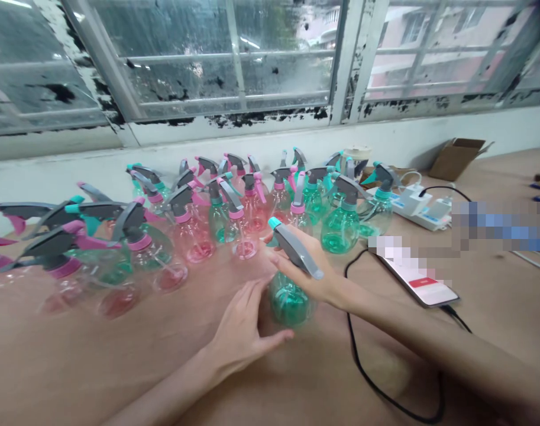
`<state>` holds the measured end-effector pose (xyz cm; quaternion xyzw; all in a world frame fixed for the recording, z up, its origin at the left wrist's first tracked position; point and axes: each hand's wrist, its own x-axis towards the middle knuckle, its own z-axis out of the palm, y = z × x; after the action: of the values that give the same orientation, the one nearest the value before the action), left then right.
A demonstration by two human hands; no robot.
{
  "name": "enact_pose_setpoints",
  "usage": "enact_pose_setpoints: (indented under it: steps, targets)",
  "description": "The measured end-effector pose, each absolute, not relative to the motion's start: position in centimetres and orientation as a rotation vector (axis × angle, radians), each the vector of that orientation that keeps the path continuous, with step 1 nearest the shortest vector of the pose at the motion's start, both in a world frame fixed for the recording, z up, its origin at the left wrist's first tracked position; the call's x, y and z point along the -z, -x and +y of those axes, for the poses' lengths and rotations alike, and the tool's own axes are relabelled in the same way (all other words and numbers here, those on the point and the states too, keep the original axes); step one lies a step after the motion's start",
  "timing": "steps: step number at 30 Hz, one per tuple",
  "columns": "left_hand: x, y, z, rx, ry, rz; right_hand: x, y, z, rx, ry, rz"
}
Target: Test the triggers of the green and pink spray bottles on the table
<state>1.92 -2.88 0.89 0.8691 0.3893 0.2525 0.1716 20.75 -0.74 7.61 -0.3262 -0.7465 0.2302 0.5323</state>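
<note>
A green see-through spray bottle [291,303] with a grey head and teal nozzle stands upright on the table in front of me. My right hand [323,266] is wrapped round its neck, just under the spray head. Low on the bottle's left side, my left hand [239,322] has its thumb and fingers spread. Whether its fingertips touch the bottle is hard to tell. Just beyond my hands are a pink spray bottle [244,245] and another green spray bottle [339,228].
Several more pink and green spray bottles [139,245] crowd the left and back of the brown table [199,378]. At the right lie a phone [423,281], a black cable [356,355] and a white power strip [423,210]. An open cardboard box [455,161] stands by the wall.
</note>
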Motion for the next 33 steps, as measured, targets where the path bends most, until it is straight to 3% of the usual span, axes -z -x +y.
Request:
enact_pose_setpoints:
  steps: [13, 23, 33]
  targets:
    - [-1.0, -4.1, -2.2, -0.876, -2.368, 1.322, -7.3, -21.4, -0.5, -0.423, 0.843, -1.761]
    - [-1.4, -4.0, 1.5, -0.954, -2.097, 1.453, -6.5, -31.3, -3.0, -0.348, 1.169, -1.617]
    - [-1.1, -3.7, 2.7, -0.94, -2.257, 1.472, -6.3, -37.0, 1.7, -0.203, 1.537, -1.32]
